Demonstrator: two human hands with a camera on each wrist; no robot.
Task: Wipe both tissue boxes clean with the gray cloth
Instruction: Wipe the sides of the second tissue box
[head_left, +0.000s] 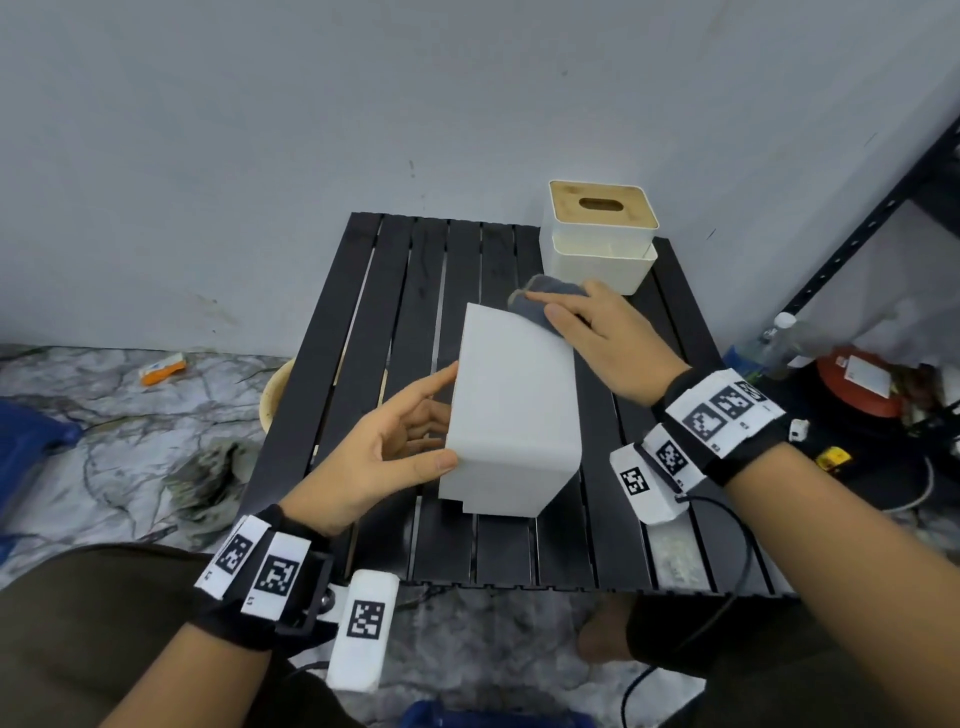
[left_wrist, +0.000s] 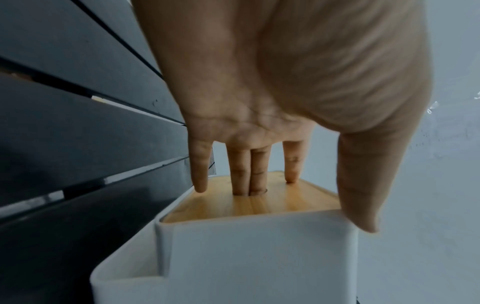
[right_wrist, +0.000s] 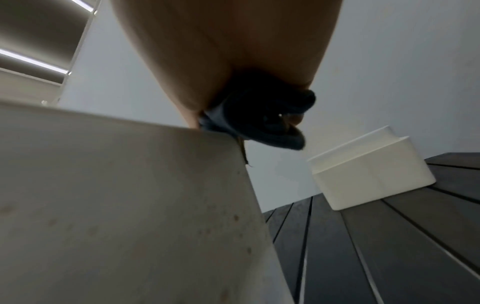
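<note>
A white tissue box (head_left: 514, 410) lies on its side in the middle of the black slatted table (head_left: 405, 312). My left hand (head_left: 436, 415) grips its left end, thumb on the upper face. In the left wrist view two fingers (left_wrist: 249, 174) reach into the slot of its wooden lid (left_wrist: 298, 201). My right hand (head_left: 545, 304) holds the bunched gray cloth (head_left: 550, 288) and presses it on the box's far right corner (right_wrist: 130, 205); the cloth (right_wrist: 272, 127) hangs over the edge. The second tissue box (head_left: 597, 249) stands upright at the table's back right (right_wrist: 369, 170), untouched.
A pale wall runs close behind the table. A black metal shelf (head_left: 857, 223) stands at the right with a bottle (head_left: 779, 332) and a red object (head_left: 857, 379) on the floor by it. A beige basin (head_left: 272, 389) shows under the table's left edge.
</note>
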